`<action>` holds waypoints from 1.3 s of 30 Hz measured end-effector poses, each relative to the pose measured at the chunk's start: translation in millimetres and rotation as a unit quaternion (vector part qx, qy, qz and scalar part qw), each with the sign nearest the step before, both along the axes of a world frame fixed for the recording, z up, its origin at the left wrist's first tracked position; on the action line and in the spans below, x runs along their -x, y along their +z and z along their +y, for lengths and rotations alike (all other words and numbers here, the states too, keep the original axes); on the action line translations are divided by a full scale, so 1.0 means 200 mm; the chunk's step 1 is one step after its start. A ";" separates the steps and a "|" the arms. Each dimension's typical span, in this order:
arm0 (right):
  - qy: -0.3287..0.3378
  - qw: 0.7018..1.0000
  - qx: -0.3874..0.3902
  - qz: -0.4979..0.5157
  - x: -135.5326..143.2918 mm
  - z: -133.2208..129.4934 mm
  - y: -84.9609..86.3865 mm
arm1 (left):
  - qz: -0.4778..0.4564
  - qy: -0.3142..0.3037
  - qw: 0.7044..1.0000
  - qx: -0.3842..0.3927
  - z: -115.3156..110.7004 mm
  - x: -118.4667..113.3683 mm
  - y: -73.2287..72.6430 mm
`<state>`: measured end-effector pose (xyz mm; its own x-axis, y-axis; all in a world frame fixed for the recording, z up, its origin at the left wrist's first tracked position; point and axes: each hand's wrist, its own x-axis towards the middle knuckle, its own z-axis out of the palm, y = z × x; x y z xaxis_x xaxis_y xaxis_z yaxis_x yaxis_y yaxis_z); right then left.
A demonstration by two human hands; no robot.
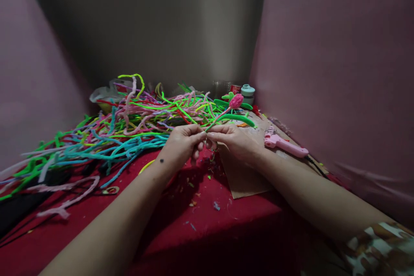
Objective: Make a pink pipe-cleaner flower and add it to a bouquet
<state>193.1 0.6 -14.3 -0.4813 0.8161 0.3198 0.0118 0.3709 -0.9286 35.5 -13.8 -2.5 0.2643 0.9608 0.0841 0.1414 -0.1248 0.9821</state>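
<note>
A pipe-cleaner flower [236, 101] with a pink bud leans up and to the right, above my hands. Its thin stem [222, 114] runs pink, then green, down to my fingertips. My left hand [186, 140] pinches the stem's lower end between thumb and fingers. Touching it from the other side, my right hand [233, 140] is also closed on the stem. A long green leaf [241, 119] shows just behind my right hand; I cannot tell whether it is joined to the flower. The very end of the stem is hidden by my fingers.
Loose pipe cleaners [129, 146] in many colours heap across the left and back. A pink glue gun [286, 143] with a black cord lies at right. Brown cardboard [244, 179] rests under my right forearm. A pale-lidded jar [247, 90] stands behind. Scraps dot the red cloth [207, 241].
</note>
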 end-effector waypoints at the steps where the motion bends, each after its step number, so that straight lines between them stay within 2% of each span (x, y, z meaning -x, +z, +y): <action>1: -0.011 1.000 0.000 0.000 0.00 0.00 0.00 | -0.026 -0.006 0.999 0.019 0.00 0.00 0.00; 4: -0.036 0.999 0.014 0.019 0.01 0.00 -0.02 | -0.089 -0.029 0.993 0.078 0.01 0.02 0.01; 9: -0.011 0.999 0.016 0.036 0.01 0.01 -0.04 | -0.144 -0.123 0.962 0.199 0.04 0.06 0.01; 12: -0.025 0.994 0.064 0.084 0.02 0.02 -0.06 | -0.142 -0.130 0.961 0.200 0.04 0.05 0.01; 14: -0.043 0.987 0.096 0.125 0.03 0.03 -0.07 | -0.112 -0.107 0.976 0.152 0.03 0.03 0.00; 17: -0.097 0.982 0.100 0.125 0.04 0.03 -0.06 | 0.006 -0.012 1.000 0.022 0.03 0.01 -0.02; 19: -0.130 0.982 0.095 0.100 0.04 0.01 -0.03 | 0.111 0.056 0.988 -0.091 0.03 0.00 -0.04; 21: -0.144 0.983 0.094 0.067 0.04 -0.02 0.00 | 0.192 0.093 0.960 -0.183 0.02 0.00 -0.06; 23: -0.145 0.985 0.083 0.041 0.04 -0.04 0.02 | 0.220 0.098 0.948 -0.209 0.01 0.00 -0.06; 25: -0.129 0.989 0.067 0.035 0.04 -0.04 0.02 | 0.183 0.090 0.964 -0.168 0.01 0.00 -0.05; 28: -0.088 0.991 0.068 0.069 0.03 -0.02 0.00 | 0.056 0.054 0.996 -0.046 0.01 0.00 -0.03; 30: -0.064 0.990 0.084 0.093 0.03 0.00 -0.02 | -0.031 0.025 0.999 0.028 0.01 0.00 -0.02; 33: -0.054 0.990 0.097 0.090 0.01 0.03 -0.04 | -0.139 -0.019 0.985 0.104 0.02 0.01 -0.02; 36: -0.068 0.994 0.085 0.025 -0.02 0.05 -0.03 | -0.231 -0.072 0.955 0.170 0.03 0.02 -0.02; 39: -0.074 0.994 0.079 -0.011 -0.03 0.05 -0.02 | -0.283 -0.096 0.932 0.207 0.04 0.04 -0.03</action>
<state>198.9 11.0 -17.8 -0.3575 0.9178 0.1726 0.0756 0.2126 -0.9742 28.3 -5.7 -7.9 0.4596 0.8819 -0.1046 -0.3999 0.3106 0.8623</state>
